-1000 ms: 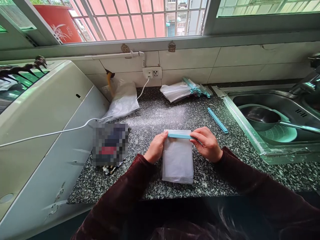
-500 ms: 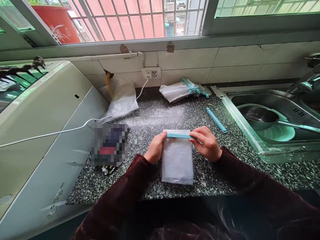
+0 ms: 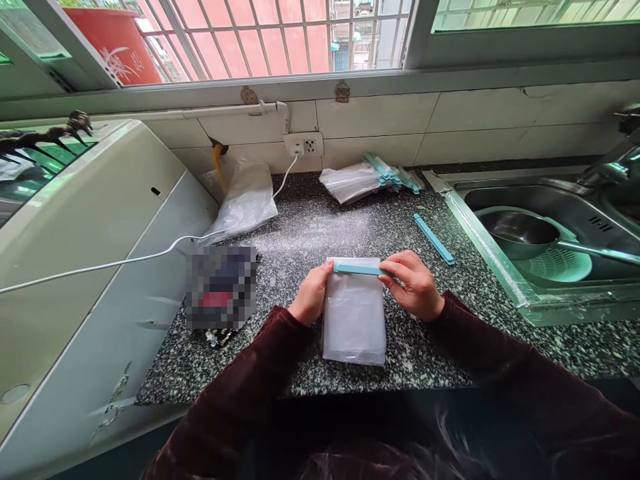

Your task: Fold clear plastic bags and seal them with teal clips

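Note:
A blue bag sealing clip (image 3: 357,269) lies across the upper part of a clear plastic bag (image 3: 354,320), a strip of plastic showing above it. My left hand (image 3: 313,291) is closed on the clip's left end and the bag's edge, thumb on top. At the clip's right end, my right hand (image 3: 413,285) pinches it between thumb and fingers. The bag hangs flat below the clip, close over the speckled counter; whether it touches the counter I cannot tell. A second blue clip (image 3: 433,239) lies loose on the counter, beyond my right hand.
Behind, against the wall, rests a pile of clear bags with blue clips (image 3: 370,180). A plastic package (image 3: 245,200) and a blurred-out dark object (image 3: 221,287) are on the left. A white cable (image 3: 170,250) crosses there. The sink (image 3: 530,293) on the right holds a pan (image 3: 520,233).
Both hands keep their hold on the clip and bag, almost still. The view has shifted very slightly.

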Motion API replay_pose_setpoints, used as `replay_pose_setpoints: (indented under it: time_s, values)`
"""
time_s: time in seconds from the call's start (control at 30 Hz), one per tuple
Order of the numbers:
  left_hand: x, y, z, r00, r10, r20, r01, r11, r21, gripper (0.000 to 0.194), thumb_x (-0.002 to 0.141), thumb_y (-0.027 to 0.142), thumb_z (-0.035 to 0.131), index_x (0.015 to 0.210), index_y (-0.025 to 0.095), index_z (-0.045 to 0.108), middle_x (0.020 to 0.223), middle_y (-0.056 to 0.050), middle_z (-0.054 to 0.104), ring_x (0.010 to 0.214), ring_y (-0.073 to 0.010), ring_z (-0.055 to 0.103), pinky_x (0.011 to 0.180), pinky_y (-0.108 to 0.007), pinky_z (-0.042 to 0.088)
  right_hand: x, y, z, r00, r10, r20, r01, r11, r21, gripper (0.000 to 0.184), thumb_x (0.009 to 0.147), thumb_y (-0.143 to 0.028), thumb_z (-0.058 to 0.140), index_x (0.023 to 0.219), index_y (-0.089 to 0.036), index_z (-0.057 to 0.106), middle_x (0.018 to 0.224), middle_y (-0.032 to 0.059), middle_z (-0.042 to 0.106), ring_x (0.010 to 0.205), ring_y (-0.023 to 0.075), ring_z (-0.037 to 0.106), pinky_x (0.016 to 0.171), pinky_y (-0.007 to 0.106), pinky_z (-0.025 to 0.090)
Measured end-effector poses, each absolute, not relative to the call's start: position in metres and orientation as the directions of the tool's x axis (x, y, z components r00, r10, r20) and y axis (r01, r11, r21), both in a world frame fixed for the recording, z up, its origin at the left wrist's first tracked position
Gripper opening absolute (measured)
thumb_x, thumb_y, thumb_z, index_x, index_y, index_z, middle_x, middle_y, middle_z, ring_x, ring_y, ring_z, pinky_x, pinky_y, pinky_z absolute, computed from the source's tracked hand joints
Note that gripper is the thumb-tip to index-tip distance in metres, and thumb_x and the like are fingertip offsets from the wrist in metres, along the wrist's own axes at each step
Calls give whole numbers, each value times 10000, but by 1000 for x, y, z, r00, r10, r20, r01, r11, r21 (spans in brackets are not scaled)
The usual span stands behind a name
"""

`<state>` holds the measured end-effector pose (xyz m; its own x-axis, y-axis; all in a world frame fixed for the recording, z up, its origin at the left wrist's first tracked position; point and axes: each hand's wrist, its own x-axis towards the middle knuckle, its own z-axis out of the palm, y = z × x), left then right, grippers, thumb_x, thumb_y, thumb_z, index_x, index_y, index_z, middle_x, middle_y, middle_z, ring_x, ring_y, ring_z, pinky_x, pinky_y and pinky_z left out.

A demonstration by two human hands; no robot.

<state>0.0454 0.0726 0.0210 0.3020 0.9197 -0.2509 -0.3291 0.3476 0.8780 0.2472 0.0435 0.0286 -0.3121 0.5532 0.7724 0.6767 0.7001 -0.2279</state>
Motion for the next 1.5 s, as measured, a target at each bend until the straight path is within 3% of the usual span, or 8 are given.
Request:
replay_pose_setpoints:
  time_s: [0.2,0.43,0.83,1.2,1.3,1.5]
  values:
    - [46,74,22,210,964,-161,-260,214,942,313,620,474,685,639,162,660,696,-4,665,723,-165,544,751,-267,409,246,45,28,-284,569,772,670,694,-265,144,815,-158,570,945,-200,613,815,58,598,763,178,531,669,339,493]
    - [46,75,20,188,968,-164,-225,205,953,284,644,446,647,661,163,670,756,-14,680,814,-192,561,817,-285,400,246,45,30,-255,594,763,675,674,-299,104,820,-189,568,911,-203,617,804,55,602,765,180,541,678,343,485]
    - [45,76,21,232,953,-196,-282,258,924,262,659,418,653,682,159,679,681,0,661,664,-159,531,683,-258,402,247,44,34,-181,587,789,661,667,-344,100,820,-224,580,907,-207,626,815,49,631,786,190,561,697,360,473]
    - [41,80,19,160,962,-222,-329,264,907,273,643,423,677,657,151,659,680,-5,641,705,-162,545,721,-261,406,258,44,39,-46,553,832,710,604,-362,73,839,-240,541,896,-216,581,836,47,642,784,201,581,710,395,487]
    - [40,83,19,116,966,-230,-355,257,899,274,623,416,683,678,148,660,699,-3,644,726,-160,552,734,-260,408,262,45,37,25,550,835,694,592,-410,61,839,-242,550,890,-211,564,848,39,640,771,189,587,708,389,497]
    - [39,85,23,92,962,-255,-389,271,880,278,595,403,686,681,142,641,684,-5,648,779,-180,583,746,-263,419,267,46,31,193,648,737,588,524,-616,124,860,-307,525,916,-200,553,882,49,626,794,181,607,702,373,517]
